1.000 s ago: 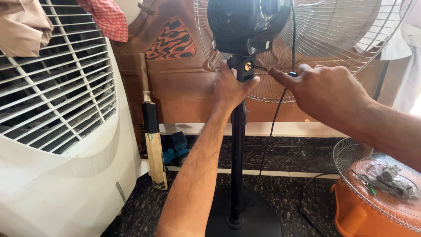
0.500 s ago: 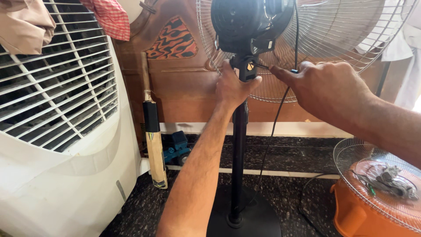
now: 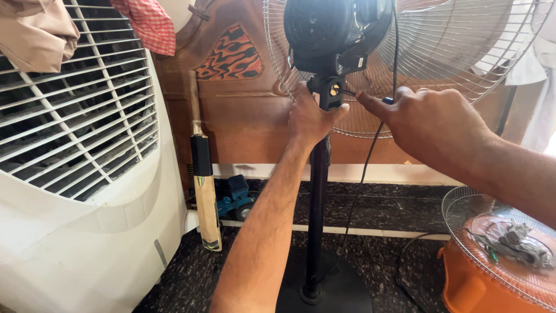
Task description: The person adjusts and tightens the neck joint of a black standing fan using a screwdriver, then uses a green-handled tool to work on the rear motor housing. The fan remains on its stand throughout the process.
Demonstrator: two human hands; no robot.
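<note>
black plastic makes up the fan motor housing (image 3: 333,29), high at the centre, with its wire guard (image 3: 463,58) spreading right. the left hand (image 3: 310,119) is wrapped closed around the top of the stand pole (image 3: 317,220), just under the neck joint (image 3: 329,94). the right hand (image 3: 431,124) pinches a small screwdriver (image 3: 370,99) against that joint's screw. the work goes best with the pole braced still and the tip square in the screw. a cricket bat (image 3: 204,185) leans at far left, beside the white cooler (image 3: 75,174).
</note>
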